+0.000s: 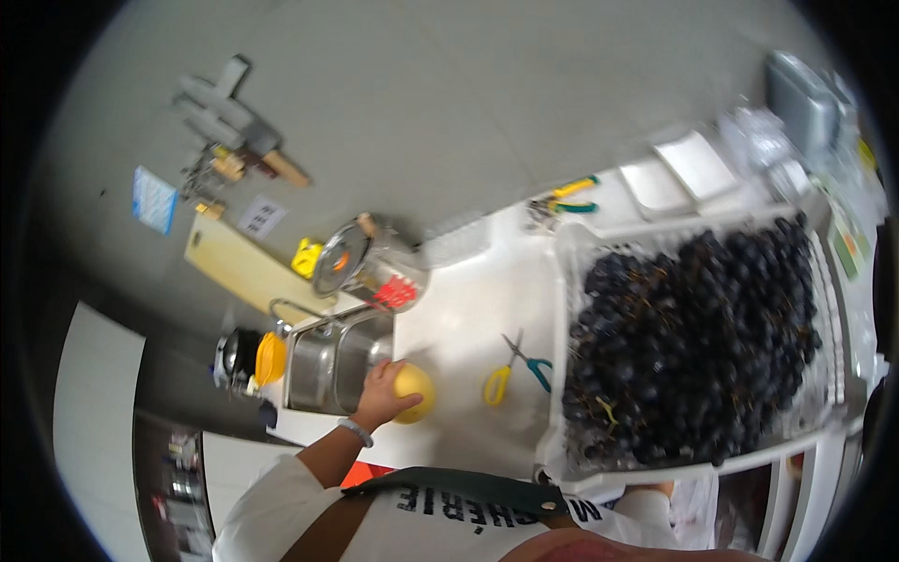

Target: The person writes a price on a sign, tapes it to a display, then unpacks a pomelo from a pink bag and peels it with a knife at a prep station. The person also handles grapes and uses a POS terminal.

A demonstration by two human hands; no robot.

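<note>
My left hand [381, 395] is shut on a round yellow fruit [416, 393], perhaps a melon, at the counter's left part beside the sink. The thumb lies across the fruit, with the other fingers over its far left side. To its right, scissors [517, 354] with one yellow and one teal handle lie on the white counter [456, 351], blades apart. Further right, a white plastic crate [560, 316] with a clear liner is heaped with dark grapes [681, 351]. My right hand is out of view; only a sleeve [642, 507] and a bit of forearm show below the crate.
A double steel sink [315, 365] adjoins my left hand. Behind it stand a lidded clear container [393, 270] and a yellow cutting board [246, 263]. Yellow-green handled pruning shears [574, 188] and white trays [695, 165] lie along the wall. Knives [235, 112] hang above.
</note>
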